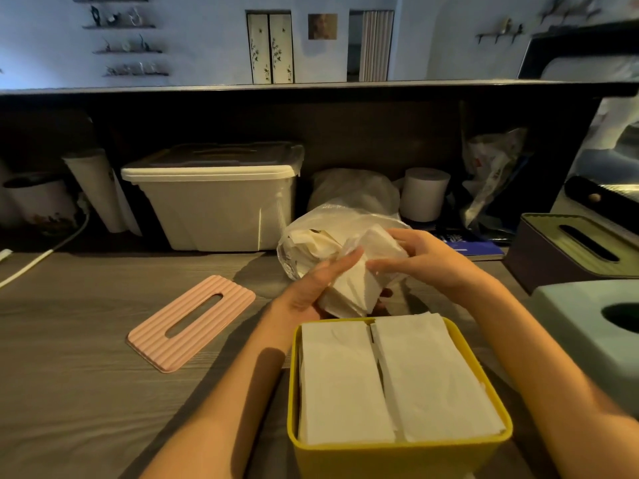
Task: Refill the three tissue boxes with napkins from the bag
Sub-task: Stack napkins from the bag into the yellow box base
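A yellow tissue box (397, 451) stands open in front of me, with two stacks of white napkins (390, 378) side by side inside. Its pink ribbed lid (192, 321) lies flat on the table to the left. Behind the box sits a clear plastic bag (311, 236) of napkins. My left hand (321, 285) holds a folded bundle of napkins (352, 288) from below at the bag's mouth. My right hand (422, 257) grips the same bundle from above. A pale green tissue box (587, 326) and a dark box with an olive lid (570, 250) stand at the right.
A cream storage bin (214, 198) with a lid stands against the back of the wooden table (69, 357). A paper roll (425, 193), crumpled bags (494, 167) and a blue booklet (463, 245) lie behind the napkin bag. A white cable (41, 257) runs at far left.
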Action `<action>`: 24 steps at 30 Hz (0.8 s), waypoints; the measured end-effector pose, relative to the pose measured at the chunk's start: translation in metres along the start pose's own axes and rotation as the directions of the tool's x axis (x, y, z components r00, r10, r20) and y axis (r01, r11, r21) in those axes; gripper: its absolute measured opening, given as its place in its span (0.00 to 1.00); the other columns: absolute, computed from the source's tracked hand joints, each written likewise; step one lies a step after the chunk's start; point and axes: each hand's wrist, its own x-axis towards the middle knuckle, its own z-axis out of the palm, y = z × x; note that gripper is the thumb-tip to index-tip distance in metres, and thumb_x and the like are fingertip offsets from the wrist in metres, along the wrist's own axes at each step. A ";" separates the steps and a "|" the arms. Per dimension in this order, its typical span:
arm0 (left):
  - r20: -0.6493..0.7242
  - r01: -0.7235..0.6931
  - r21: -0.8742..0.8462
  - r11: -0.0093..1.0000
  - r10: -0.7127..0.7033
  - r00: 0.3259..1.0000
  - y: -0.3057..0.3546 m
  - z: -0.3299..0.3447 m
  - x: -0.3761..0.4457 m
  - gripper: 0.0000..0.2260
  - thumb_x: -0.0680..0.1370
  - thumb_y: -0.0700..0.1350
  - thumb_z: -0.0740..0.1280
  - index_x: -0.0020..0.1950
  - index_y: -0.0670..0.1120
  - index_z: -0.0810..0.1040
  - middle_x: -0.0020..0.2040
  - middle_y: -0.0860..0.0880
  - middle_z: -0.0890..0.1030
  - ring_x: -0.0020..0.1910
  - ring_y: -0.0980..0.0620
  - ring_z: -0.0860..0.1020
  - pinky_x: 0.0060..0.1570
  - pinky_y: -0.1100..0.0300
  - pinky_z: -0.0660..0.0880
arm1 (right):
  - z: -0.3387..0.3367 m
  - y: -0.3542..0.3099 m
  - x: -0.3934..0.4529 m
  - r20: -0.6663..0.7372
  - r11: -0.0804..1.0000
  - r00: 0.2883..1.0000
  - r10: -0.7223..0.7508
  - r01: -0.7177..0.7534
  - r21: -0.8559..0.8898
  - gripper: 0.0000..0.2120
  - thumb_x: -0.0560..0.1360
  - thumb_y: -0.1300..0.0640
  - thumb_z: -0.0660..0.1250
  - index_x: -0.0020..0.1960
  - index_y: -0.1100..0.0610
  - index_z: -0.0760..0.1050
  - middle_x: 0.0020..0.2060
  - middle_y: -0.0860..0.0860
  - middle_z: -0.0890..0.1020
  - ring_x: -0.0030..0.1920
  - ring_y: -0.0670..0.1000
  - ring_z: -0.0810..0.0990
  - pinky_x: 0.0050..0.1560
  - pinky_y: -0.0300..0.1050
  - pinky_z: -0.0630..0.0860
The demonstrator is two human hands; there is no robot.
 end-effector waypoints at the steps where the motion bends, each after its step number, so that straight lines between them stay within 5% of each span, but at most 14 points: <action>1: -0.015 -0.054 0.096 0.994 0.056 0.998 -0.002 -0.006 0.004 0.33 0.68 0.56 0.80 0.70 0.51 0.74 0.66 0.42 0.79 0.66 0.41 0.77 0.67 0.42 0.74 | 0.001 0.004 -0.003 -0.050 0.998 0.999 0.011 -0.009 0.057 0.20 0.74 0.48 0.76 0.64 0.44 0.76 0.56 0.43 0.82 0.57 0.46 0.81 0.57 0.46 0.80; 5: -0.141 -0.287 0.299 0.910 0.339 0.930 -0.008 -0.011 0.013 0.24 0.71 0.40 0.79 0.65 0.49 0.75 0.61 0.46 0.80 0.62 0.47 0.79 0.58 0.50 0.81 | 0.014 0.022 -0.018 -0.200 0.966 0.977 0.073 -0.019 0.257 0.19 0.76 0.54 0.74 0.65 0.44 0.75 0.56 0.44 0.82 0.57 0.48 0.81 0.49 0.43 0.82; 9: -0.121 -0.350 0.478 0.805 0.455 0.882 -0.017 -0.007 0.016 0.22 0.73 0.40 0.78 0.64 0.50 0.76 0.60 0.48 0.80 0.58 0.53 0.81 0.52 0.55 0.82 | 0.029 0.039 -0.024 -0.260 0.958 0.964 0.054 0.022 0.285 0.22 0.77 0.61 0.72 0.69 0.52 0.74 0.59 0.49 0.81 0.59 0.47 0.80 0.41 0.32 0.79; 17: -0.151 -0.365 0.356 0.860 0.438 0.886 -0.030 0.010 0.017 0.18 0.77 0.49 0.73 0.65 0.53 0.74 0.64 0.48 0.78 0.63 0.49 0.78 0.55 0.56 0.81 | 0.050 0.045 -0.026 -0.280 0.939 0.960 -0.027 0.120 0.321 0.32 0.75 0.68 0.71 0.74 0.49 0.67 0.64 0.46 0.73 0.62 0.47 0.77 0.48 0.32 0.79; 21: -0.244 -0.372 0.366 0.853 0.474 0.846 -0.034 0.021 0.018 0.14 0.77 0.57 0.71 0.60 0.56 0.77 0.61 0.51 0.80 0.62 0.52 0.78 0.63 0.51 0.78 | 0.056 0.045 -0.023 -0.317 0.938 0.946 -0.062 0.164 0.306 0.34 0.75 0.68 0.71 0.74 0.46 0.64 0.67 0.47 0.72 0.68 0.50 0.74 0.63 0.46 0.79; 24: -0.282 -0.394 0.391 0.832 0.516 0.809 -0.032 0.024 0.020 0.11 0.79 0.55 0.70 0.58 0.53 0.78 0.57 0.55 0.81 0.59 0.57 0.78 0.60 0.61 0.76 | 0.056 0.045 -0.023 -0.310 0.939 0.944 -0.110 0.201 0.279 0.36 0.74 0.70 0.71 0.74 0.43 0.64 0.69 0.46 0.71 0.68 0.48 0.73 0.66 0.48 0.77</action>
